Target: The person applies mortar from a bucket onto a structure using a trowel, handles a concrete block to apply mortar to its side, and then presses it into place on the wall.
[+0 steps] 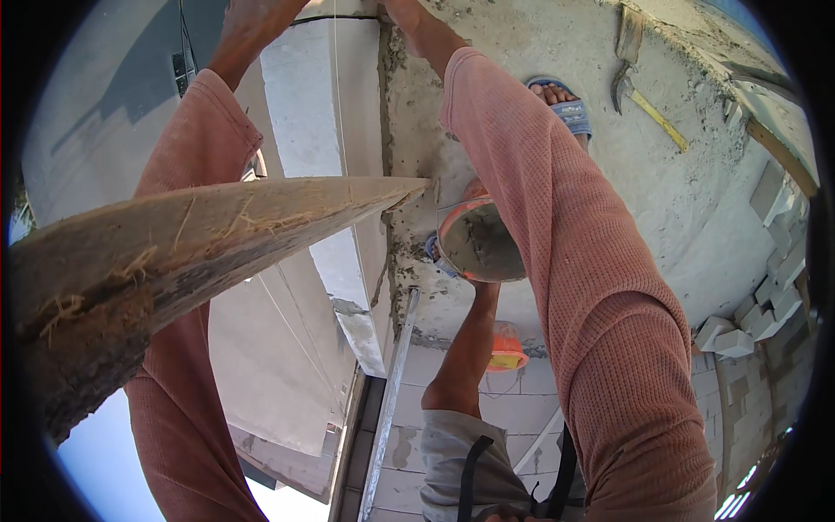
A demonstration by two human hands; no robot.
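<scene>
Both our arms in pink sleeves reach to the far edge. Left hand (252,22) and right hand (409,17) sit at the top of the frame, mostly cut off, so we can't tell if they're open or gripping anything. They're nearest the white block wall (313,104), at its far end by a mortar joint. A string line (339,96) runs down the block face. Rough wooden plank (174,252) crosses from near left to centre, close to the lens. Mortar pan (478,244) sits centre on the concrete floor (539,52), wet grey mix inside. Hammer (639,96) lies far right. Spare white blocks (765,296) are stacked right. Our sandalled foot (561,100) stands beyond the pan.

Progress, as we judge it: wall course partly laid, mortar smeared along the edge, and blocks and mix remaining, so laying is mid-way.
</scene>
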